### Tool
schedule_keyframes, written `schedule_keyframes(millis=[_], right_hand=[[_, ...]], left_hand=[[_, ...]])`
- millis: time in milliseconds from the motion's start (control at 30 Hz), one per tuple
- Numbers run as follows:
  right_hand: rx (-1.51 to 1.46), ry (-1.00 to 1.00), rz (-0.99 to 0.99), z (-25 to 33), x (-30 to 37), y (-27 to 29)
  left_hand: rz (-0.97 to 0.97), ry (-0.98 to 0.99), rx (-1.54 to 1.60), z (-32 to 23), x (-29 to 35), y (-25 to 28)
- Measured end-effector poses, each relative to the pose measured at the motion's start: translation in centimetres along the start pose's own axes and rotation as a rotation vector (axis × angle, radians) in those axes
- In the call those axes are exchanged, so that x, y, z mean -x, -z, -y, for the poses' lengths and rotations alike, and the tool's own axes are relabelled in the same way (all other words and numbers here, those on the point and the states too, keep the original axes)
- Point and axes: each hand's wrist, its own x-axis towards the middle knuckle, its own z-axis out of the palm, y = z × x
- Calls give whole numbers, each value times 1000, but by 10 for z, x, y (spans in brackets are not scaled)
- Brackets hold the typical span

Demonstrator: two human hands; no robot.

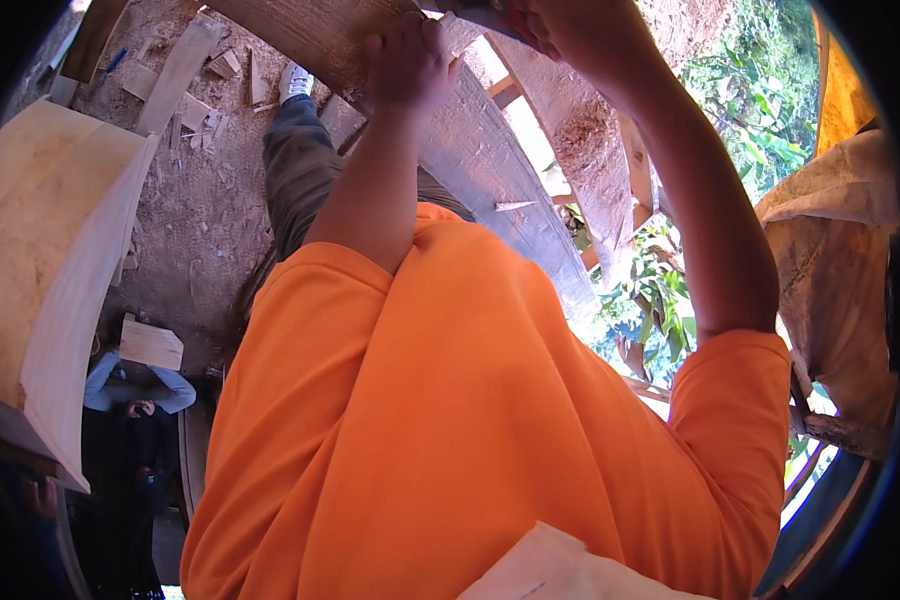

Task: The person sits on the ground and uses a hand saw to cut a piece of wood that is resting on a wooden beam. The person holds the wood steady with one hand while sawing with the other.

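Both hands are raised to the top of the view, over a dark curved plank [490,170] that runs aslant from upper left toward the greenery at right. The left hand [407,62] is curled into a fist and rests on or grips the plank's upper part; what, if anything, lies inside the fist cannot be told. The right hand [555,25] is closed round something dark at the frame's top edge, perhaps a tool handle, but too little of it shows to name it. An orange shirt [450,420] fills the lower middle, and a trousered leg with a pale shoe [296,80] stands on bare ground strewn with wood offcuts [185,75]. A pale, freshly cut curved timber [50,260] rises at left, another person [135,395] sits below it, and a second weathered beam [590,140] lies just beyond the plank. By my judgement the step in hand is working on or fixing the plank's upper stretch, left hand steadying, right hand doing the work. Any next move calls for a firm brace from the left hand and sure footing on the littered ground.
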Motion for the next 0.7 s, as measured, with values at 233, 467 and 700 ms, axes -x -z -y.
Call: schedule_keyframes(millis=[233,467,700], right_hand=[[51,152,2,-40,-96,-59],[-124,-16,233,0,-64,-17],[-286,393,-51,-137,14,-50]], left_hand=[[1,2,22,5,-1,-3],[82,60,9,-8,-7,3],[41,73,-81,-6,-5,3]])
